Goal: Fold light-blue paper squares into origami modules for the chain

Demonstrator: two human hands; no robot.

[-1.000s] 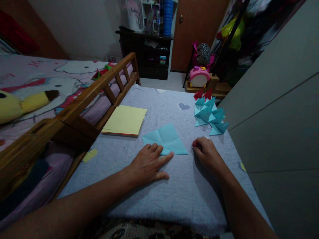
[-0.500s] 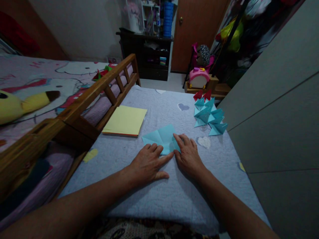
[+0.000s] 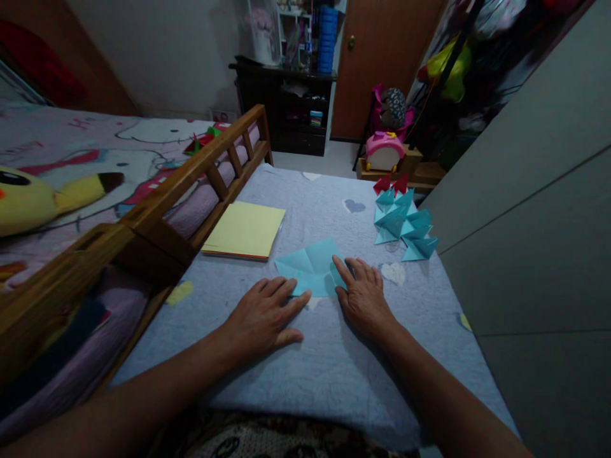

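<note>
A light-blue sheet of origami paper (image 3: 312, 266), creased and partly folded, lies flat on the cloth-covered surface in front of me. My left hand (image 3: 267, 312) rests flat at its lower left edge, fingers stretched and thumb apart. At the paper's right end, my right hand (image 3: 361, 289) presses down with fingers extended, covering that corner. To the left is a stack of square paper (image 3: 245, 230), yellow on top with other colours at its edge. Several folded light-blue paper pieces (image 3: 403, 222) stand at the far right, with red folded pieces (image 3: 391, 184) behind them.
A wooden bed rail (image 3: 191, 172) runs along the left, with a yellow plush toy (image 3: 28, 202) on the bed beyond. A grey cabinet panel (image 3: 539, 254) borders the right side. Past the far edge stand a dark shelf unit (image 3: 286, 137) and a pink toy case (image 3: 384, 151).
My left hand has slid left along the paper's lower edge, uncovering more of that edge. My right hand stays in nearly the same place on the paper. The view has shifted slightly.
</note>
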